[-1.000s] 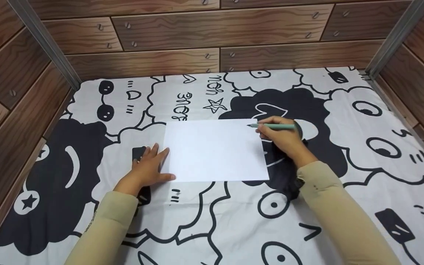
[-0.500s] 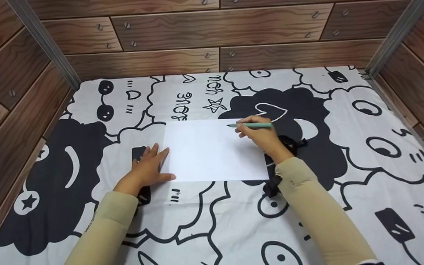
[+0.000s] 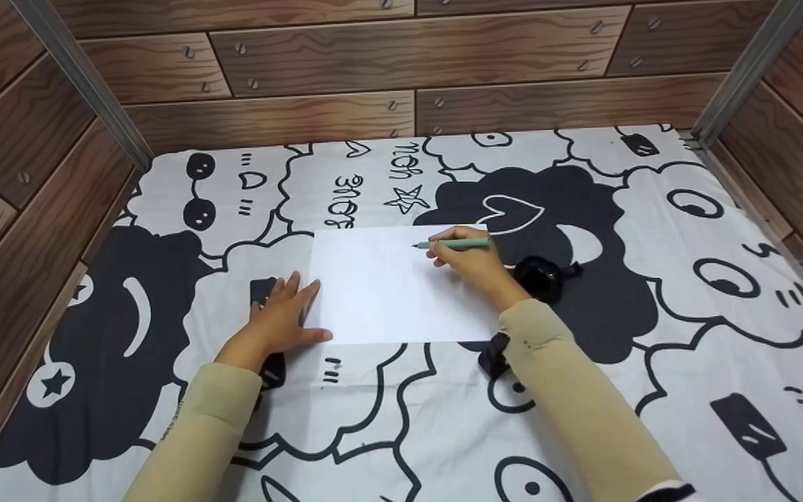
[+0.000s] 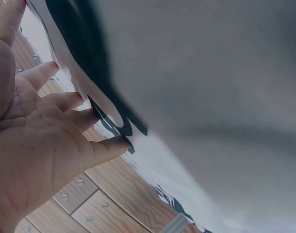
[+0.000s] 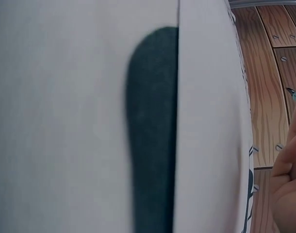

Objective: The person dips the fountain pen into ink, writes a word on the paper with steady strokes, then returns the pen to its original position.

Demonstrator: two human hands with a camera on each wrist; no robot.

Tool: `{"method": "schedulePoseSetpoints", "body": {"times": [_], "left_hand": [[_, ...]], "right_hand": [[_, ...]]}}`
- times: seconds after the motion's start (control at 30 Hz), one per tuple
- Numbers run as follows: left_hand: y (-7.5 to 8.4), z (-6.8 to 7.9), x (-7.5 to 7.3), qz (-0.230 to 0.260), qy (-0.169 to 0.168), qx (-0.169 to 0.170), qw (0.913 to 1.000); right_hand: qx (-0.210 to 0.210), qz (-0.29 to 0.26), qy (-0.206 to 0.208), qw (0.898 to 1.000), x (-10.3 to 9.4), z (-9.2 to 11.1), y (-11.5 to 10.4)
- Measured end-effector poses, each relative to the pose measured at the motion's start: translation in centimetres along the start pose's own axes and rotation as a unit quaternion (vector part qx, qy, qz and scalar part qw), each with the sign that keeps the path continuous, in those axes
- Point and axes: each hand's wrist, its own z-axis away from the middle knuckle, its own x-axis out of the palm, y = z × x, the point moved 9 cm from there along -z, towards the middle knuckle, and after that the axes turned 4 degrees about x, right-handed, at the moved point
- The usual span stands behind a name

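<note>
A white sheet of paper (image 3: 373, 293) lies flat on the patterned cloth. My left hand (image 3: 276, 324) rests spread at its left edge, thumb and a fingertip touching the paper; in the left wrist view that hand (image 4: 41, 141) shows its palm side with the fingers apart. Over the upper right part of the sheet, my right hand (image 3: 471, 265) pinches a light green pen (image 3: 461, 244), its dark tip pointing left at the paper. Whether the tip touches the sheet I cannot tell. The right wrist view catches only part of the right hand (image 5: 288, 189) and the pen tip (image 5: 294, 94).
A black-and-white cartoon cloth (image 3: 366, 411) covers the table. Wood-plank printed walls (image 3: 401, 63) stand at the back and both sides, with grey metal posts (image 3: 84, 84) at the back corners. A black wrist camera (image 3: 539, 277) is strapped at the right wrist.
My right hand has moved left with the pen, from the sheet's right edge to further over the paper. The left hand has stayed in place.
</note>
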Motion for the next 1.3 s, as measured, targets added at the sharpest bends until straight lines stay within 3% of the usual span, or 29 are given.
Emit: {"method": "schedulePoseSetpoints", "body": {"times": [0.17,0.53,0.77,1.0,1.3], "left_hand": [[0.0,0.0,0.0,-0.001,0.003,0.0,1.0],[-0.2,-0.2,0.1,-0.001,0.003,-0.001,1.0],[-0.2,-0.1,0.1,0.006,0.001,-0.006,1.0],[-0.2,-0.2,0.1,0.005,0.002,-0.005,1.0],[-0.1,-0.1,0.0,0.006,0.003,-0.006,1.0]], "right_hand": [[-0.007,0.014,0.002,1.0,0.5,0.0,0.0],[0.029,0.049,-0.019,0.998,1.3,0.2,0.7],[0.006,0.087,-0.037,0.996,1.7,0.4,0.5],[0.014,0.135,-0.052,0.989,2.0,0.5,0.6],[0.018,0.146,-0.05,0.988,2.0,0.4,0.8]]}}
